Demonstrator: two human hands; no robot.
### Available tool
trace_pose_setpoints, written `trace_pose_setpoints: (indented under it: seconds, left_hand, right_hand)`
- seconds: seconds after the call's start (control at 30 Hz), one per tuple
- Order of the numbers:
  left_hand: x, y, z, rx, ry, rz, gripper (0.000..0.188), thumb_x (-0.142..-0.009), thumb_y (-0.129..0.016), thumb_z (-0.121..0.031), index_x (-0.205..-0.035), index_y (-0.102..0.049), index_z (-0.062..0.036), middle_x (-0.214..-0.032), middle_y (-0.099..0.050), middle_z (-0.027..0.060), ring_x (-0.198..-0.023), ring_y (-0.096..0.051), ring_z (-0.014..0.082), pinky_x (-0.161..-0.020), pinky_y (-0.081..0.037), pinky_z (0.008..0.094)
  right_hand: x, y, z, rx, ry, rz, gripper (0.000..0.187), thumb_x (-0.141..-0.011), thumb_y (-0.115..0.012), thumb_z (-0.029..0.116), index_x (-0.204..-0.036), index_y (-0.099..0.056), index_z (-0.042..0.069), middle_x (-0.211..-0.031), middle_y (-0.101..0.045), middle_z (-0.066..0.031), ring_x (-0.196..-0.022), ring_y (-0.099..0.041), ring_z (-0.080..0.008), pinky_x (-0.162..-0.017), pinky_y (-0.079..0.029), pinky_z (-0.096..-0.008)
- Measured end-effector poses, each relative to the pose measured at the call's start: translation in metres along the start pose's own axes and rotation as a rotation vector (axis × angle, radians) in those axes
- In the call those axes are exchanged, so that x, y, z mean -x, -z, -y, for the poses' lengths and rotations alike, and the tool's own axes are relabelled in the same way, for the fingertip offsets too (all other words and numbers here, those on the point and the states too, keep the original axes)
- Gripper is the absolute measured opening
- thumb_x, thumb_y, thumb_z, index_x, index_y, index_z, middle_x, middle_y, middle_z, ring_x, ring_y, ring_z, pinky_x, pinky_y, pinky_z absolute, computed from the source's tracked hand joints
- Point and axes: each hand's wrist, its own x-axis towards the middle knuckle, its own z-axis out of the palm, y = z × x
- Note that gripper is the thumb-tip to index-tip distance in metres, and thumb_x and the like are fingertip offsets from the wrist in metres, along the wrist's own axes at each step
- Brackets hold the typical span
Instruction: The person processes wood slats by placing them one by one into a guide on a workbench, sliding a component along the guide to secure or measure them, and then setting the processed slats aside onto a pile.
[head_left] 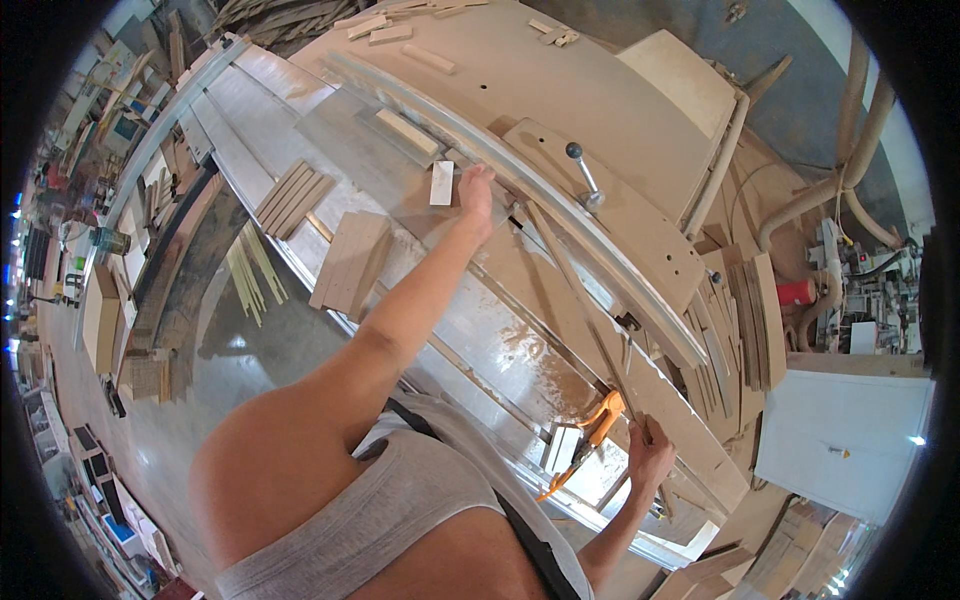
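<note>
My left hand [477, 198] is stretched across the metal saw table [490, 325], its fingers curled down by the long metal fence. Whatever those fingers hold is hidden. Just left of it stands a small white-faced block [441, 184]. A thin wooden strip [575, 285] runs slantwise along the table from near my left hand toward my right hand [651, 456]. The right fingers are closed at the strip's near end. Close to that hand lies an orange-handled tool [602, 418], its kind unclear, with another white-topped block [561, 448] beside it.
Stacked wood pieces [352, 258] and a smaller stack [294, 200] lie on the table's left. A black-knobbed lever [585, 175] rises beyond the fence [600, 285]. Pale strips [256, 270] are at the left. A white cabinet [840, 425] stands at the right.
</note>
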Motion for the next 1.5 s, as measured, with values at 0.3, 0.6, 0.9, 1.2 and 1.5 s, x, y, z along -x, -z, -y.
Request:
trace_pose_setpoints:
  seconds: [0.3,0.6,0.9,1.2,1.5]
  left_hand:
    - [-0.003,0.013,-0.021,-0.078,0.045,0.112,0.046,-0.089,-0.065,-0.019,-0.131,-0.056,-0.0027,-0.132,-0.058,0.0093,-0.127,-0.049,0.0224,-0.110,-0.034,0.0352]
    - [0.043,0.051,-0.092,-0.034,0.015,0.342,0.033,-0.094,-0.063,-0.021,-0.124,-0.064,-0.0068,-0.125,-0.063,0.0049,-0.126,-0.051,0.0179,-0.111,-0.032,0.0335]
    - [-0.050,0.114,-0.173,-0.123,-0.121,0.213,0.025,-0.095,-0.062,-0.022,-0.117,-0.067,-0.0106,-0.116,-0.065,-0.0002,-0.117,-0.054,0.0134,-0.105,-0.036,0.0315]
    - [-0.188,0.184,-0.209,-0.258,-0.147,0.022,0.038,-0.093,-0.062,-0.029,-0.124,-0.064,-0.0073,-0.121,-0.064,0.0057,-0.119,-0.054,0.0184,-0.103,-0.038,0.0339]
    - [-0.356,0.207,-0.209,-1.085,-0.237,-0.315,0.052,-0.085,-0.065,-0.042,-0.121,-0.068,-0.0049,-0.133,-0.056,0.0167,-0.130,-0.048,0.0344,-0.109,-0.032,0.0567]
  right_hand:
    - [-0.063,-0.016,0.044,0.097,0.228,-0.042,0.026,-0.083,-0.073,0.027,-0.104,-0.073,0.011,-0.081,-0.072,-0.0153,-0.073,-0.070,-0.0369,-0.065,-0.056,-0.0429]
    - [-0.107,-0.035,0.099,0.181,0.336,-0.065,0.024,-0.082,-0.076,0.024,-0.101,-0.072,0.011,-0.080,-0.071,-0.0159,-0.075,-0.070,-0.0390,-0.066,-0.056,-0.0467]
    - [-0.153,-0.046,0.176,0.139,0.389,0.000,0.027,-0.083,-0.076,0.025,-0.103,-0.071,0.008,-0.078,-0.068,-0.0204,-0.076,-0.067,-0.0421,-0.063,-0.052,-0.0486]
    - [-0.214,-0.082,0.287,0.188,0.514,0.041,0.029,-0.086,-0.072,0.029,-0.104,-0.071,0.007,-0.082,-0.069,-0.0209,-0.081,-0.067,-0.0431,-0.068,-0.053,-0.0499]
    - [-0.244,-0.120,0.414,0.254,0.597,0.004,0.028,-0.088,-0.070,0.031,-0.107,-0.072,0.010,-0.084,-0.070,-0.0192,-0.076,-0.068,-0.0416,-0.065,-0.053,-0.0480]
